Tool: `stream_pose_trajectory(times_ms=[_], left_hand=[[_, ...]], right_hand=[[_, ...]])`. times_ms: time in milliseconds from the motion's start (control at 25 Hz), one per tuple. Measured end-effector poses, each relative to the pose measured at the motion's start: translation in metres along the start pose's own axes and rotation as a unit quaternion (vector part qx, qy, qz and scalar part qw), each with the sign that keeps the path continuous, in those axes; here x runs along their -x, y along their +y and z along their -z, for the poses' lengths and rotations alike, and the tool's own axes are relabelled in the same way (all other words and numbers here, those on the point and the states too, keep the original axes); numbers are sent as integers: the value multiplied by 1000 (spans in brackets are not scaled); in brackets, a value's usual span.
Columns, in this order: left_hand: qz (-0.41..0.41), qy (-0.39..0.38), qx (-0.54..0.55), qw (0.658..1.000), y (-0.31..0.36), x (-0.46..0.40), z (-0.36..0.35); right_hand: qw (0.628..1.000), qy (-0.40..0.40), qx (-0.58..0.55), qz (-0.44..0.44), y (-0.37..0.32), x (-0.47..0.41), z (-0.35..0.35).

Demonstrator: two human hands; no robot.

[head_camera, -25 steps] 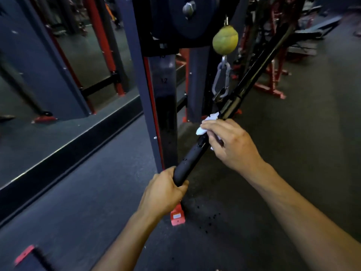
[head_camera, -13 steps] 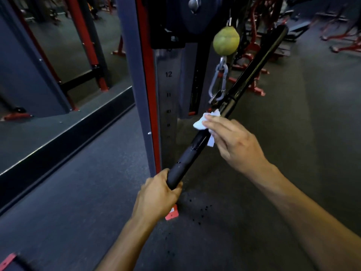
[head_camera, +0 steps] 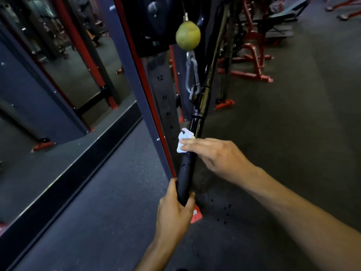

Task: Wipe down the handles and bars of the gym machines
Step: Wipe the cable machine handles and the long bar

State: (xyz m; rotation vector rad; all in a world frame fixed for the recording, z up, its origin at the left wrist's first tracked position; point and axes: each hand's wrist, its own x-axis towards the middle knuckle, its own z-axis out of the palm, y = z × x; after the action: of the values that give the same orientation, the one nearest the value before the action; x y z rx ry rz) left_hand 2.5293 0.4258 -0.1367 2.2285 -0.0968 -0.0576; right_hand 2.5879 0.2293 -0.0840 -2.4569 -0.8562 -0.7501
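The cable bar [head_camera: 195, 133] has swung steeper toward twelve o'clock, so the right hand [head_camera: 213, 155], fingers curled pressing a white wipe [head_camera: 183, 141] round it, can wipe the near sleeve while the left hand [head_camera: 173, 212] grips its end, carabiner [head_camera: 192, 79] and yellow-green ball [head_camera: 188, 35] crowding above

This is a commercial gym. A cable machine [head_camera: 136, 79] stands close by, its grey and red upright frame carrying a numbered height scale [head_camera: 163, 94] reading 12, 11 and lower. A yellow-green stopper ball [head_camera: 188, 35] hangs on the cable above a steel carabiner [head_camera: 192, 77]. Red-framed racks and benches [head_camera: 252, 55] line the dark rubber floor [head_camera: 293, 118], and a large wall mirror [head_camera: 58, 75] reflects more equipment.
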Motion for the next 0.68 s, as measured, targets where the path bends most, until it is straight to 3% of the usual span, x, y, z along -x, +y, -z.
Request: stream_pose_trajectory(times_ms=[120,240,520,600,680], left_hand=[[0,-12,4,1000,3,0,-1],[-25,-35,-5,999,4,-5,9],[-82,-122,-15,989,-4,-22,38],[-88,-130,-21,987,-7,-28,51],[-88,-115,-25,989,-15,-37,59]], right_hand=[[997,36,63,-31,21,-18,16],[993,61,40,-89,35,-33,26],[975,127,-26,-178,-24,-10,12],[950,185,-77,-241,-49,8,6],[861,298,-190,-366,-55,11,-2]])
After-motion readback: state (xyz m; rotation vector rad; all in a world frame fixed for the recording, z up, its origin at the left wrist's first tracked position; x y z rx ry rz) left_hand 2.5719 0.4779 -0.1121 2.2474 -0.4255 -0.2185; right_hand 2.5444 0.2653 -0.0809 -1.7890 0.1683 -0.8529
